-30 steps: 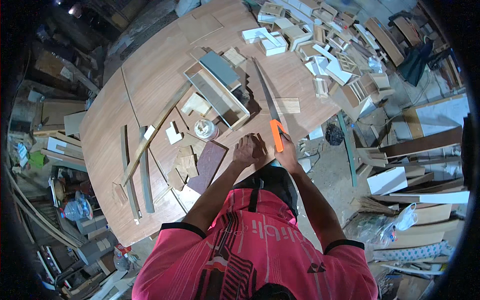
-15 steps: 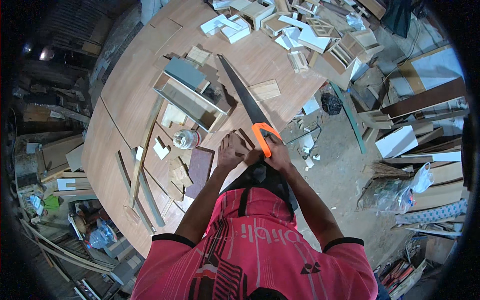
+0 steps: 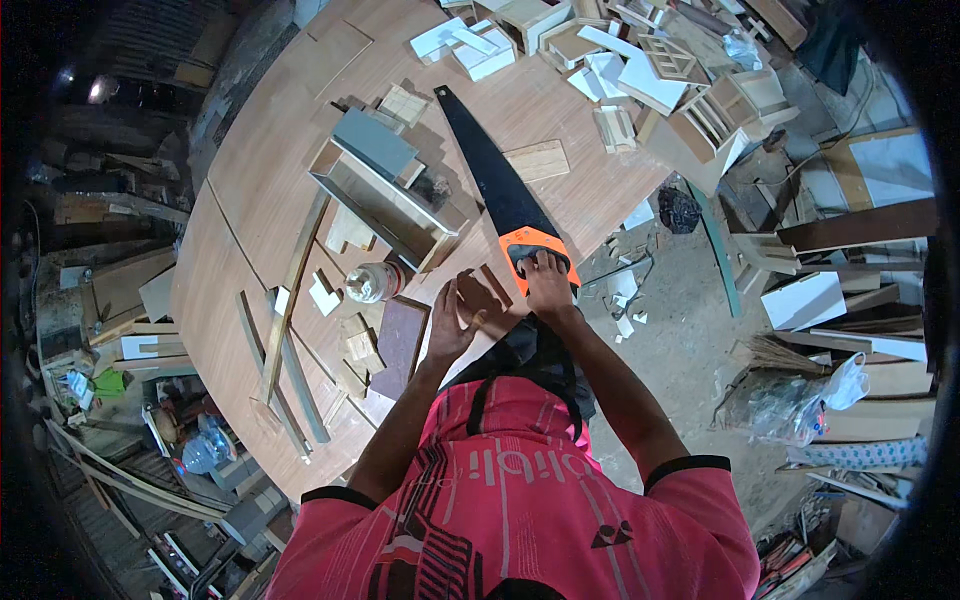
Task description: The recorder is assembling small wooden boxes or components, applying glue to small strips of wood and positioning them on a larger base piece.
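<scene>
Right hand (image 3: 548,285) clamped on orange-handled, black-bladed handsaw (image 3: 503,185). Saw over brown wood-grain bench (image 3: 265,150), broad face up, tip pointing away from person. Left hand (image 3: 452,328) with fingers apart, near maroon rectangular board (image 3: 402,345). Farther out: round clear container (image 3: 371,283), long open-topped wooden box (image 3: 385,196), flat pale wooden piece (image 3: 543,161) beside blade.

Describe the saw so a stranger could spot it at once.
Start at the large wooden table. At its near edge, the person's right hand grips the handsaw, pointed away. Its bright orange handle and long dark blade set it apart from the pale board beside it.
</scene>
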`<state>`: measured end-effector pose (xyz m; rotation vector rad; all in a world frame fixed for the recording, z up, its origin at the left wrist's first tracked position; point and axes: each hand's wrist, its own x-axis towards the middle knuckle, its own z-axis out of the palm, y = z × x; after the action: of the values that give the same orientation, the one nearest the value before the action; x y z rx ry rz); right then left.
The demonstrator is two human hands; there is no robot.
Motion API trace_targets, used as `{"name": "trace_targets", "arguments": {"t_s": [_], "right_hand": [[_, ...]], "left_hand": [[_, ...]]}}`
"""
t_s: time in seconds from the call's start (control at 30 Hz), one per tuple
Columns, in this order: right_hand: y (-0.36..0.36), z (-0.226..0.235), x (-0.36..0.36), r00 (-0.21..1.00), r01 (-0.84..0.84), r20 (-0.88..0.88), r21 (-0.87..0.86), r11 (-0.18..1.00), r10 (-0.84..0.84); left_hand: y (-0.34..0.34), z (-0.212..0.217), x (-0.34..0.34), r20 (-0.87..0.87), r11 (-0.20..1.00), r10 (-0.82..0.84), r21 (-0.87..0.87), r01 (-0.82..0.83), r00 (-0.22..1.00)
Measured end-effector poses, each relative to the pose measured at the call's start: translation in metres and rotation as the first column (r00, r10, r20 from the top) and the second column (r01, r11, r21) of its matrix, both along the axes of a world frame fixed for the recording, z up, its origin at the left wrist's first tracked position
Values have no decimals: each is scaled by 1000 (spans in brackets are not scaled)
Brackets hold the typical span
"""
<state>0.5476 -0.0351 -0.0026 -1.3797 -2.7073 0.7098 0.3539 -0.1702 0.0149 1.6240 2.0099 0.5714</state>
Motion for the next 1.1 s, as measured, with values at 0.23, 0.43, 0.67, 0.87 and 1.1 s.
{"name": "trace_targets", "arguments": {"t_s": [0.23,0.43,0.67,0.87,1.1], "right_hand": [[0,2,5,993,-94,-72,4,996,94],[13,21,-20,987,-49,-156,-89,995,35],[38,9,-92,730,-144,-683,-97,985,39],[34,9,-106,841,-189,-538,-378,906,-49],[35,14,-107,818,-207,-576,-287,935,4]], "left_hand": [[-38,-30,-31,489,854,491,-103,-511,721],[-18,-12,-42,626,831,517,-204,-517,584],[5,-11,-38,662,890,409,-137,-435,628],[8,-21,-38,688,898,393,-144,-416,610],[2,-33,-44,645,911,383,-143,-387,661]]}}
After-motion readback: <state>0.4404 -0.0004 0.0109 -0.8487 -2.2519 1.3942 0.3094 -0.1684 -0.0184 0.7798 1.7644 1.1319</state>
